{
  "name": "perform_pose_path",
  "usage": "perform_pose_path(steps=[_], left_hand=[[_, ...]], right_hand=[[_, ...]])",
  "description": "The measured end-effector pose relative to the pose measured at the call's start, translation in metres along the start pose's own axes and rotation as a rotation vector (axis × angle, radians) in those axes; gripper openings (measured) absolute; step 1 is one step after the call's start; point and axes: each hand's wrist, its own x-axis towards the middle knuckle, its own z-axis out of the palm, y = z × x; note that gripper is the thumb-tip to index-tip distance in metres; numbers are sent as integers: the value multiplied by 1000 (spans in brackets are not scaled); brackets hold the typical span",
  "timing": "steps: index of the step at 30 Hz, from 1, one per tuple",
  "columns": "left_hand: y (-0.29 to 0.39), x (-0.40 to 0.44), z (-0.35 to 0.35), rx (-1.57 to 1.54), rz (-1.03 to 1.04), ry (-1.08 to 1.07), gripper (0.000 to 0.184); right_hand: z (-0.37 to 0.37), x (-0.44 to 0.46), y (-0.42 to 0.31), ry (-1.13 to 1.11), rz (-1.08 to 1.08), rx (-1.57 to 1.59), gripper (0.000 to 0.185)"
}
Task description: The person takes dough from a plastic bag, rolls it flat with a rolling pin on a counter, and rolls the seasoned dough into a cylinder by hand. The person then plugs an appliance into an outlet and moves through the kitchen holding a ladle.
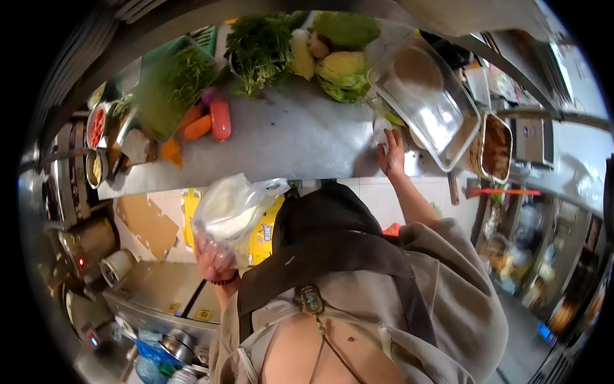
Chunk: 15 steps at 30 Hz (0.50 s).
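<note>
Head view: left hand (214, 262) is closed on a clear plastic bag (227, 214) with pale contents; plastic covers part of the fingers, so exact grip can't be told. Bag is left of the body, at the near side of the steel counter (288, 134); its far end overlaps the counter edge in view, contact unclear. Dark bracelet (224, 280) on that wrist.

Right hand (393, 153): fingers extended, thumb apart, at the counter's near edge on the right. Can't tell if it touches the steel. Nearest item is a clear plastic container (441, 112), just right of it, tilted in view. Right of that, a tub of brown-red stuff (496, 147).

Counter, far middle: leafy greens (259, 51), then a cabbage (343, 75) to their right. Left: green tray (150, 118) with cut greens, with an orange carrot (197, 128) and a pink packet (220, 120) beside it. Far left: bowl of red pieces (96, 128). Floor below, left: torn cardboard (147, 224), plus yellow packaging (262, 240) partly behind the bag.
</note>
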Motion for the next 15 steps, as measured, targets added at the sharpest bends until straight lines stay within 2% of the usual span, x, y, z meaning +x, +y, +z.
perform_pose_path(steps=[2, 4, 5, 6, 7, 8, 9, 10, 12, 14, 15], left_hand=[[-5, -28, -7, -116, 118, 58, 59], [-9, -52, 6, -97, 249, 134, 52], [-15, -57, 15, -24, 307, 175, 48], [-17, -61, 22, 45, 354, 214, 44], [-19, -68, 19, -33, 384, 174, 47], [-20, -72, 23, -35, 405, 218, 49], [-19, -76, 28, -40, 423, 259, 52], [-17, -82, 30, -48, 438, 303, 54], [-5, -107, 16, -80, 458, 314, 54], [13, -128, 2, -105, 446, 296, 52], [22, -138, -2, -115, 430, 282, 51]], right_hand=[[22, 7, 10, 110, -52, -133, 43], [35, 23, 30, -24, 418, 887, 30], [42, 31, 42, 43, 748, 1387, 22], [46, 26, 38, -114, 488, 997, 18], [48, 22, 31, -160, 233, 601, 14], [20, 20, -4, -320, 76, 158, 13], [12, 15, -35, -329, -52, 358, 14], [12, 16, -63, -221, -152, 380, 12], [43, 32, -83, 13, -99, 307, 17], [110, 52, -101, 229, 668, 1618, 30], [122, 46, -122, 152, 701, 1550, 32]])
